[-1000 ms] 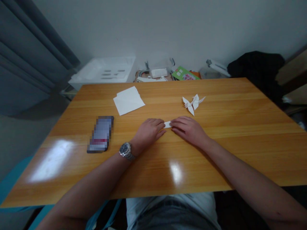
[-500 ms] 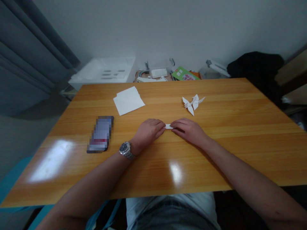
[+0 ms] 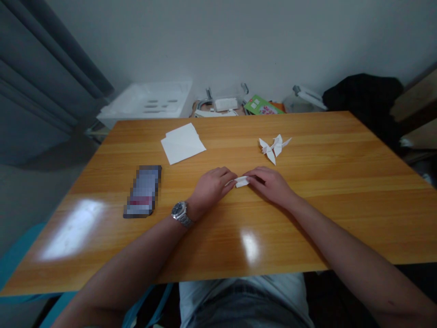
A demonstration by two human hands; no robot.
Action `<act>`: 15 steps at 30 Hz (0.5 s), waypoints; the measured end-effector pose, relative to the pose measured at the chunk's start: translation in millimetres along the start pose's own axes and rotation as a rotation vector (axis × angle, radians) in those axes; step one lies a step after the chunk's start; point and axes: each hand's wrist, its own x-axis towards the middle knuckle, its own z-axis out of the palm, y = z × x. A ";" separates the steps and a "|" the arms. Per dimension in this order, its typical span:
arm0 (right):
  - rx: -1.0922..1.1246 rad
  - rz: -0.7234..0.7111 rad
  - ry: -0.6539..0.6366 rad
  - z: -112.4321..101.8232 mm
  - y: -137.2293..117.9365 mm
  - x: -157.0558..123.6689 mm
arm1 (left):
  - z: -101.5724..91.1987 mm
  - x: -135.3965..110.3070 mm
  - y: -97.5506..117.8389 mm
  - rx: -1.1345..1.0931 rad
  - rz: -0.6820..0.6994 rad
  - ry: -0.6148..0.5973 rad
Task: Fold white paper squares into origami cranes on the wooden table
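A small folded strip of white paper [image 3: 242, 181] sits between my two hands, just above the wooden table [image 3: 273, 237]. My left hand [image 3: 213, 187] pinches its left end, and my right hand [image 3: 268, 184] grips the right end. A steel wristwatch [image 3: 180, 214] circles my left wrist. Beyond my right hand lie white origami cranes [image 3: 273, 146], apart from it. A stack of white paper sheets [image 3: 182, 143] rests to the far left of my hands, and a pixelated phone [image 3: 142, 191] lies flat nearer my left wrist.
Behind the far table edge stand a white plastic tray [image 3: 146, 100], a green booklet [image 3: 262, 107] and assorted small items. A black cloth [image 3: 362, 95] is heaped at the back right, and a grey curtain [image 3: 41, 77] hangs at left.
The paper strip now looks wider and sits tilted between my fingers. My hands have drawn slightly closer around it, with the left fingertips shifted toward the paper.
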 end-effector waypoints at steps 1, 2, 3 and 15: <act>-0.009 -0.001 -0.003 0.2 0.1 0.5 | 0.2 0.5 0.3 -0.010 -0.012 -0.006; -0.016 -0.006 -0.001 0.5 0.2 1.0 | 0.2 1.0 0.7 -0.021 -0.025 -0.012; -0.022 -0.015 0.005 0.7 0.2 1.5 | 0.1 1.3 1.1 -0.031 -0.038 -0.018; -0.148 -0.124 -0.014 4.8 -12.5 0.8 | 1.9 0.4 2.6 -0.007 -0.116 -0.048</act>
